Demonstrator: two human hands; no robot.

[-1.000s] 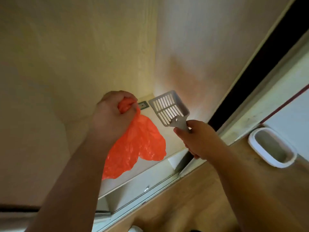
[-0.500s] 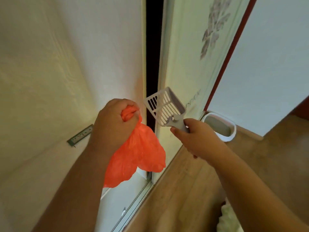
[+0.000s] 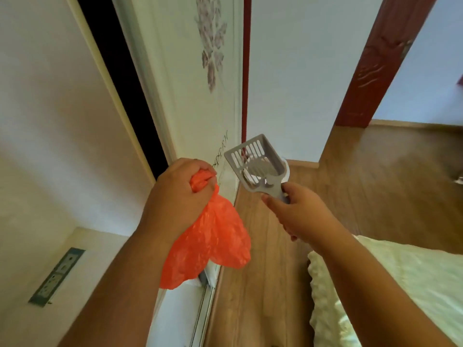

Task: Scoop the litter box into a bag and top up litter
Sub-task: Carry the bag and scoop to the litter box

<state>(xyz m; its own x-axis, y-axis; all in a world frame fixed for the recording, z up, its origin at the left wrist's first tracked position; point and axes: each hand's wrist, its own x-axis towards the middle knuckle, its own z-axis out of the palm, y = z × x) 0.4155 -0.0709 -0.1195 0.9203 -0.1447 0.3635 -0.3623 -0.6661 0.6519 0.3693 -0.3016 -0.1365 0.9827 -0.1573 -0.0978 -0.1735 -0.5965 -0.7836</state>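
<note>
My left hand (image 3: pixel 179 194) grips the bunched neck of an orange plastic bag (image 3: pixel 213 244), which hangs down from my fist in front of a sliding door. My right hand (image 3: pixel 298 214) holds the handle of a grey slotted litter scoop (image 3: pixel 258 164), head tilted up and nothing in it. Behind the scoop head, on the floor by the wall, the white rim of the litter box (image 3: pixel 287 171) shows; most of the box is hidden by the scoop.
A sliding door with a flower print (image 3: pixel 200 96) stands on the left, with a dark gap beside it. Wood floor (image 3: pixel 375 186) runs ahead to a dark red door frame (image 3: pixel 370 66). A pale bed cover (image 3: pixel 400 284) lies at lower right. A wall socket strip (image 3: pixel 56 276) is at lower left.
The view has swung right and the litter box now lies straight ahead, behind the scoop. Both hands keep the same hold on the bag and the scoop.
</note>
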